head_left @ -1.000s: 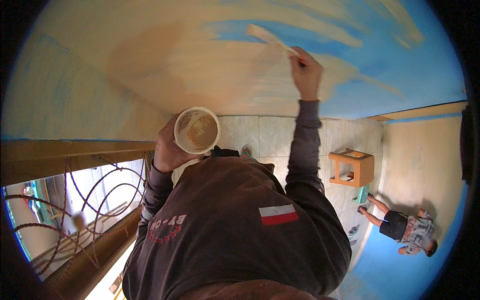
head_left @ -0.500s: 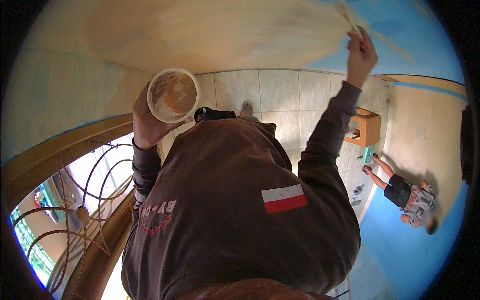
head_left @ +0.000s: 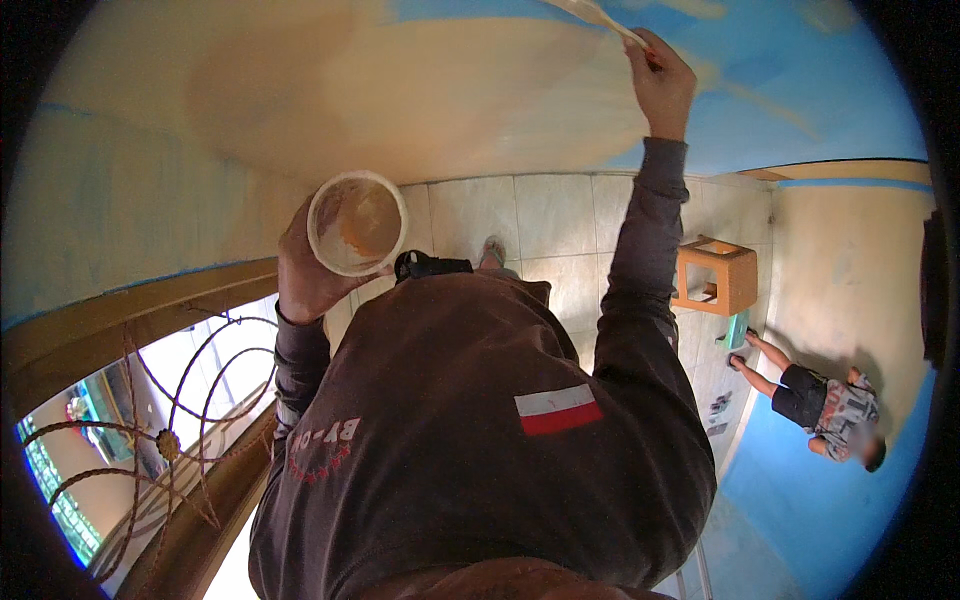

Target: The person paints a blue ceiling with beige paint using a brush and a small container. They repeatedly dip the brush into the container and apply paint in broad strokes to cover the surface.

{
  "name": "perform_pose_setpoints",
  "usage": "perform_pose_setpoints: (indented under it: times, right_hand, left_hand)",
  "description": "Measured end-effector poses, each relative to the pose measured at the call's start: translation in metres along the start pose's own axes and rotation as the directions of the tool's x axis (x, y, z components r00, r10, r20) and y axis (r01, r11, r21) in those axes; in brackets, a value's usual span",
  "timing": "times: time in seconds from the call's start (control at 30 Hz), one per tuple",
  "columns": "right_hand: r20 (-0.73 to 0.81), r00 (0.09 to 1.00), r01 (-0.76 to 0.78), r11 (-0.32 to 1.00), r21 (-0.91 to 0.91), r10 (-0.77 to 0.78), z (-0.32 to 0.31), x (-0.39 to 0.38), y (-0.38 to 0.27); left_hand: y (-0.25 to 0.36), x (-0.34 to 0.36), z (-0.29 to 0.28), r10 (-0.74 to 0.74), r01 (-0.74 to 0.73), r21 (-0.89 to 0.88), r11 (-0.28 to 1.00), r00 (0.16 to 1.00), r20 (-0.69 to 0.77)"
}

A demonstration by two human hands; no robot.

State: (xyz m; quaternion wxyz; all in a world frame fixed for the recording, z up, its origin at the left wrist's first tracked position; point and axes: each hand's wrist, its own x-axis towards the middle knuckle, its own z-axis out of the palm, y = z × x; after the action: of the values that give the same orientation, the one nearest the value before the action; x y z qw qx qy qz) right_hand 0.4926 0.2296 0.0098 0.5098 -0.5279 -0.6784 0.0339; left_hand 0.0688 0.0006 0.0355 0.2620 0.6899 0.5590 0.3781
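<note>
Carries a round, pale-rimmed tub (head_left: 326,222) in the left hand (head_left: 305,264), just in front of the wall. Turns its mouth up to the camera, showing a tan coating and an orange-tan patch inside. Curls the left hand around the tub's outer left side, with most of the fingers hidden behind it.

Pinches the handle of a brush (head_left: 600,18) in the closed fingers of the right hand (head_left: 663,90), well to the right of the tub and higher in view. Slants the brush up and back toward the tub's side, with its far end cut off by the upper edge; cannot tell about contact with the wall.

Faces a tan wall (head_left: 450,110) beyond the tub, turning blue to the far right of the tub, around and past the right hand.

Wears a dark sweatshirt (head_left: 470,400) with a white-and-red patch (head_left: 558,410), lower in view than the tub. Shows one sandalled foot (head_left: 493,250) on pale floor tiles (head_left: 555,215), to the right of the tub.

Has an orange stool (head_left: 742,280) well to the tub's right, with a small green stool (head_left: 735,330) beside it. Shares the room with another person (head_left: 830,405), farther right of the tub, in a patterned shirt and black shorts. Has a brown wooden frame (head_left: 150,297) and curled bars (head_left: 168,445) to the tub's left, before a bright opening.
</note>
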Motion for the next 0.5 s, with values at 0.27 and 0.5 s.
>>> perform_pose_setpoints:
  times: [0.27,0.5]
  right_hand:
    - [0.015,0.977,-0.211,0.976,-0.060,0.212,-0.086,0.023,0.084]
    - [-0.186,0.968,-0.221,0.928,-0.298,0.171,-0.119,0.002,0.074]
  left_hand:
    - [-0.008,0.001,-0.002,0.000,0.000,-0.033,0.999,1.000,0.003]
    - [-0.009,-0.001,-0.003,-0.011,0.010,-0.081,0.997,1.000,-0.015]
